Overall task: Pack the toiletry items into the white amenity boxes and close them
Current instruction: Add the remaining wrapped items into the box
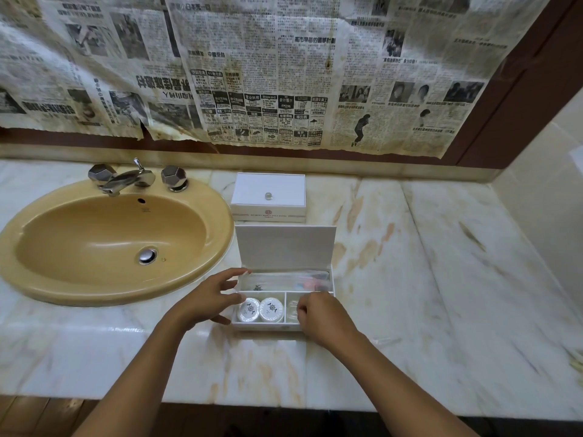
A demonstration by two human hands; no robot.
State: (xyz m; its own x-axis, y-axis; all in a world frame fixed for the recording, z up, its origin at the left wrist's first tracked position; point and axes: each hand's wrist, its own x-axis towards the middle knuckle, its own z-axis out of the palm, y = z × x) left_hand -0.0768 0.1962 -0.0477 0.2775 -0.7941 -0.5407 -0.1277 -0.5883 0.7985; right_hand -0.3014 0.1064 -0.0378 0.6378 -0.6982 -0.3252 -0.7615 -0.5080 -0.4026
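A: How many boxes are on the worktop (pixel 410 279)?

B: Two white ones. The open box (pixel 284 324) sits near the front edge with its lid (pixel 285 246) standing upright. The closed box (pixel 268 197) is just behind it, toward 12 o'clock, with one small knob (pixel 268 195) on top.

A: What's inside the open one?

B: Three compartments. At the 12 o'clock side lies one long clear packet (pixel 284 279). Two round white soaps (pixel 261 309) lie side by side in the 7 o'clock compartment. The 5 o'clock one holds something clear I can't make out.

A: And the hands?

B: The left hand (pixel 206 299) is spread, fingers on the box's 9 o'clock wall. The right hand (pixel 321 313) is curled over the 5 o'clock compartment; whether it grips anything, I can't tell.

A: Anything else?

B: One yellow sink (pixel 63 288) at 9 o'clock, with one tap (pixel 126 179).
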